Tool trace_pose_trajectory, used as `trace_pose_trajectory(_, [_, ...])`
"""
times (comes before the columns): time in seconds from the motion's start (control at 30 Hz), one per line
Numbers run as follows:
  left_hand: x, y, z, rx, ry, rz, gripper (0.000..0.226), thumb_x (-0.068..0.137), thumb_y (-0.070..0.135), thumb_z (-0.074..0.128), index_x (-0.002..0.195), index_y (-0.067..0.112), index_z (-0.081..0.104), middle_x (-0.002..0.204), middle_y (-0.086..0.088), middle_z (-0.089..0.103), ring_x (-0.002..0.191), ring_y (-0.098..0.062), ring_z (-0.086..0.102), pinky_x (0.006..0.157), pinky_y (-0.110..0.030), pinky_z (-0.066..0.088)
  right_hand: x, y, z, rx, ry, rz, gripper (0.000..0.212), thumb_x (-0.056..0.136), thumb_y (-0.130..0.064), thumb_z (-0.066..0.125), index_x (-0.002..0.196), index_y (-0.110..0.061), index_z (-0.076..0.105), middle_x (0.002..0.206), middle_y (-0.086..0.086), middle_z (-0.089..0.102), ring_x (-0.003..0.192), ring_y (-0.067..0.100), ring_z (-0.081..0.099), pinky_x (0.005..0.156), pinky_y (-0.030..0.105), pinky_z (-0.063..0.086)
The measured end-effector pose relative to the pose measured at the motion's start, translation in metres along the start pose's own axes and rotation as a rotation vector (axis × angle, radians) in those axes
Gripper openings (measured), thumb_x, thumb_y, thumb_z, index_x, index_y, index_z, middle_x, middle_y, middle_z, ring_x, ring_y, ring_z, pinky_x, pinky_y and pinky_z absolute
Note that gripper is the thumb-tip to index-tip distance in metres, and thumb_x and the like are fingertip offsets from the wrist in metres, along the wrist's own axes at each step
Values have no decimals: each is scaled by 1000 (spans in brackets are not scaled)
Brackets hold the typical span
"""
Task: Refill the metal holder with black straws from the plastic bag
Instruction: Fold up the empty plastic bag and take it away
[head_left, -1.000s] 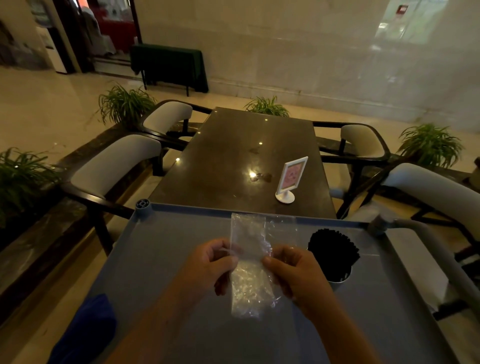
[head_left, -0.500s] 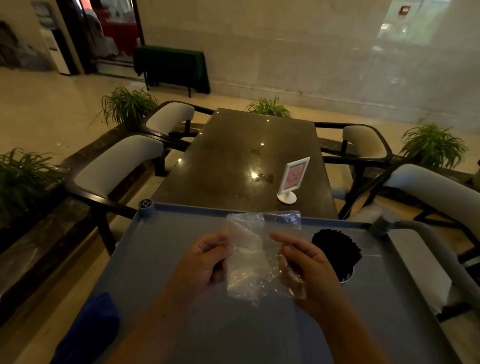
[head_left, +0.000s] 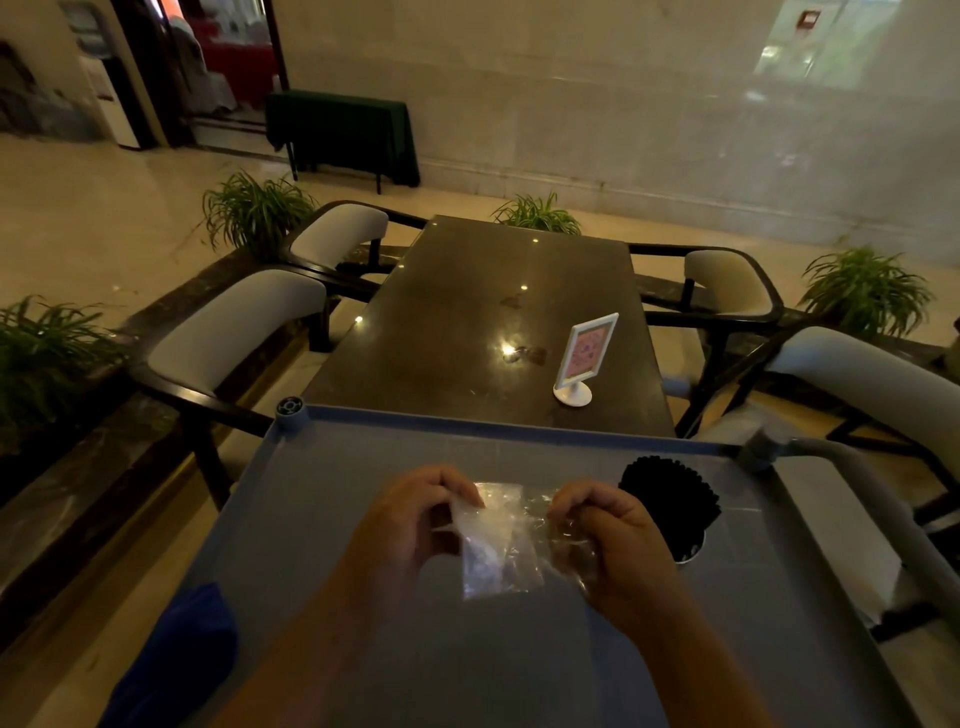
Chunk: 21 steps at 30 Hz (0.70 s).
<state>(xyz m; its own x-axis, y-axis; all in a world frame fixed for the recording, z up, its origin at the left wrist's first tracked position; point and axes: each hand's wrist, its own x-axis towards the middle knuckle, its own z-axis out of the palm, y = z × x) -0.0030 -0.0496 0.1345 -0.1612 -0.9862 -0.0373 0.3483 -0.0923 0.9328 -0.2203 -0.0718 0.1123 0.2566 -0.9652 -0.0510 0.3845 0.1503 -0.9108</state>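
My left hand (head_left: 410, 525) and right hand (head_left: 608, 545) pinching the crumpled plastic bag (head_left: 498, 551) between them, above the grey cart top (head_left: 322, 499), black straws (head_left: 670, 499) just right.

Counted from where I stand: two hands, my left (head_left: 410, 519) and my right (head_left: 618, 545). One clear plastic bag (head_left: 498, 551). One metal holder (head_left: 688, 551), packed with black straws (head_left: 670, 493), too many and too dark to count. One grey cart top (head_left: 322, 509). One dark table (head_left: 498, 322), one sign stand (head_left: 584, 358). Four chairs. Four potted plants.
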Motion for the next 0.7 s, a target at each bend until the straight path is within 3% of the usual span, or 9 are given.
trace_pose_trajectory(0.07, [-1, 1, -2, 2, -12, -23, 29, 85, 29, 48, 72, 12, 69, 74, -3, 64, 68, -17, 63, 58, -32, 53, 1, 1, -1, -7, 16, 29, 25, 72, -1, 44, 70, -4, 68, 72, 12, 66, 53, 20, 59, 46, 28, 48])
trace_pose_trajectory(0.17, [-2, -1, -2, 222, 50, -43, 27, 74, 46, 70, 68, 21, 65, 67, 1, 60, 62, -13, 60, 55, -27, 51, 1, 3, -3, -36, 22, 93, 26, 73, -18, 47, 72, -5, 69, 75, 12, 67, 61, 23, 63, 49, 33, 50])
trace_pose_trajectory(0.27, [-2, -4, -3, 388, 66, -37, 25, 75, 34, 80, 75, 22, 58, 69, 0, 58, 62, -11, 58, 57, -23, 52, 1, 3, -3, -126, 26, 69, 24, 79, -25, 54, 74, -8, 71, 75, 9, 67, 65, 21, 64, 53, 34, 52])
trace_pose_trajectory(0.37, [-3, -6, -2, 395, 123, -38, 27, 81, 15, 80, 79, 21, 53, 73, -1, 55, 61, -10, 57, 54, -23, 53, 0, 0, 0, -157, 21, 26, 6, 79, -13, 64, 81, -13, 70, 73, 7, 64, 61, 18, 63, 55, 34, 53])
trace_pose_trajectory(0.47, [-3, -6, 0, 304, 224, -24, 27, 82, 3, 75, 90, 19, 55, 86, -7, 60, 67, -15, 61, 58, -30, 57, -3, -3, 5, 55, 77, 68, 32, 73, -13, 74, 104, -14, 66, 86, 8, 69, 67, 23, 66, 58, 35, 57])
trace_pose_trajectory(0.57, [-4, -3, 1, 180, 307, 14, 34, 83, 4, 75, 104, 23, 56, 100, -11, 66, 76, -17, 70, 63, -31, 58, -11, 5, 21, 349, 134, 199, 55, 74, -33, 76, 123, -14, 59, 102, 15, 71, 82, 27, 72, 68, 41, 60])
trace_pose_trajectory(0.7, [-6, 0, 8, 185, 433, 150, 32, 84, 11, 76, 104, 22, 54, 98, -11, 66, 71, -13, 71, 56, -24, 56, -28, 26, 59, 314, 26, 344, 95, 52, -56, 88, 129, -9, 58, 128, 21, 61, 114, 36, 60, 91, 52, 50])
